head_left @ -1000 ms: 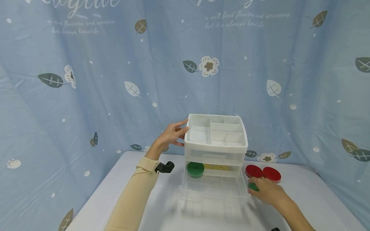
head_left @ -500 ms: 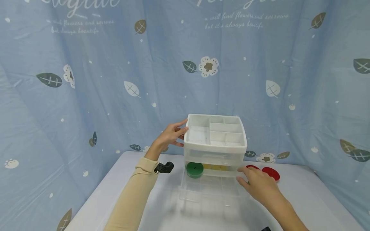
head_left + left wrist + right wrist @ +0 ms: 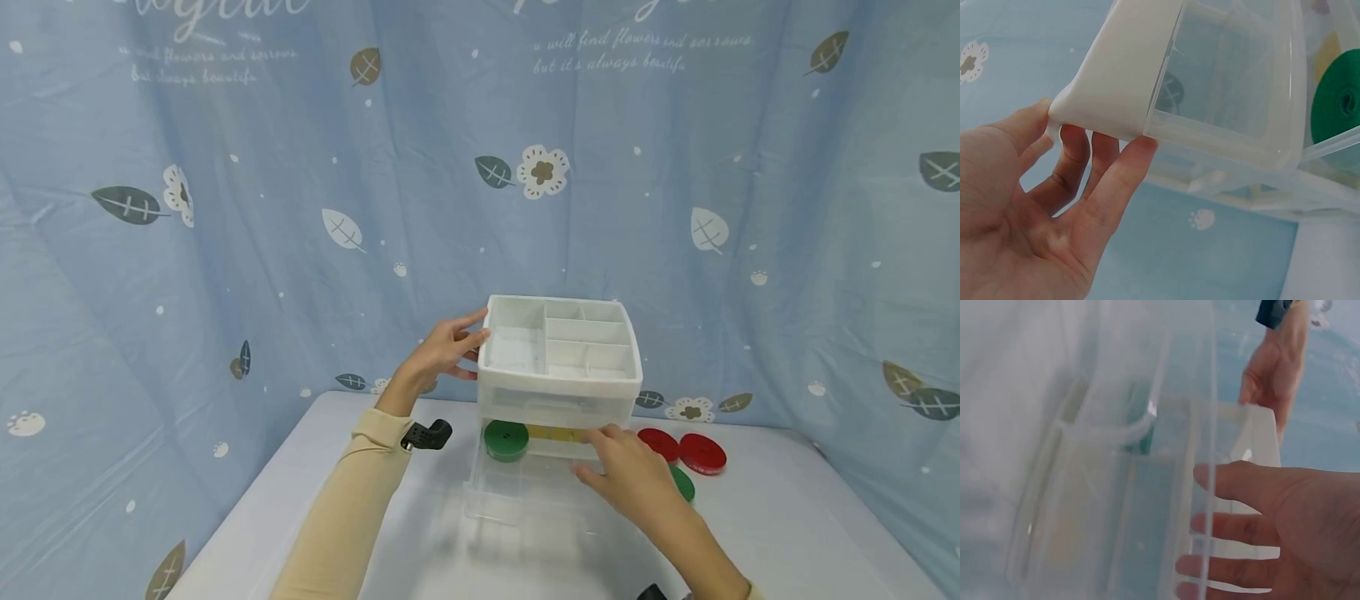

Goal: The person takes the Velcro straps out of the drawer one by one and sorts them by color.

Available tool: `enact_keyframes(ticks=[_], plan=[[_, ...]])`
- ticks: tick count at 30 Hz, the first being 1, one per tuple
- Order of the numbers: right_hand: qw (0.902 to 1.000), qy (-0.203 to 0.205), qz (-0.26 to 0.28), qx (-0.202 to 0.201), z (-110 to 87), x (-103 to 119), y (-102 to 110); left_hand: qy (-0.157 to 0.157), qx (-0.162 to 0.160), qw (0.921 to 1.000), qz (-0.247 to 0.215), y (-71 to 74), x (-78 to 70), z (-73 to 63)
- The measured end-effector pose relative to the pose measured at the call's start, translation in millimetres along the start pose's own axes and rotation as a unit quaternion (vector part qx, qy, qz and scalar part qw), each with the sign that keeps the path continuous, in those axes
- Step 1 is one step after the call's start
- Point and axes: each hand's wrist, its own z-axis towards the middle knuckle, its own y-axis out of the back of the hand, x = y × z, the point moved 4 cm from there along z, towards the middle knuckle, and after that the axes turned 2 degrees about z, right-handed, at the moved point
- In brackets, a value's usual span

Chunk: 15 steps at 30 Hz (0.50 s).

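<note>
A white and clear plastic drawer unit (image 3: 570,379) with a divided tray on top stands on the table. My left hand (image 3: 450,346) holds its left side by the top rim, with bent fingers against the plastic in the left wrist view. A lower clear drawer (image 3: 525,492) is pulled out; inside are a green roll of tape (image 3: 506,442) and something yellow (image 3: 551,434) at the back. My right hand (image 3: 630,475) hovers over the drawer's right part, fingers spread and holding nothing. Another green roll (image 3: 682,483) lies partly hidden behind my right wrist.
Two red rolls (image 3: 660,445) lie on the white table (image 3: 780,508) right of the drawer unit. A blue patterned curtain (image 3: 420,208) hangs behind and along the sides. The upper drawer (image 3: 555,404) is pushed in.
My right hand has let go of the green roll beside the red ones and moved left over the pulled-out drawer. My left hand has stayed on the drawer unit.
</note>
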Motion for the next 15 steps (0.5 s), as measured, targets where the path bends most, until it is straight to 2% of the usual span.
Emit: enact_keyframes(ticks=[10, 15], plan=[[0.9989, 0.015, -0.02, -0.04, 9.2, 20, -17, 0.0, -0.002, 1.0, 0.0, 0.6, 0.3, -0.9], [0.9992, 0.014, -0.012, -0.034, 15.3, 27, -27, 0.0, -0.004, 1.0, 0.002, 0.6, 0.2, -0.5]])
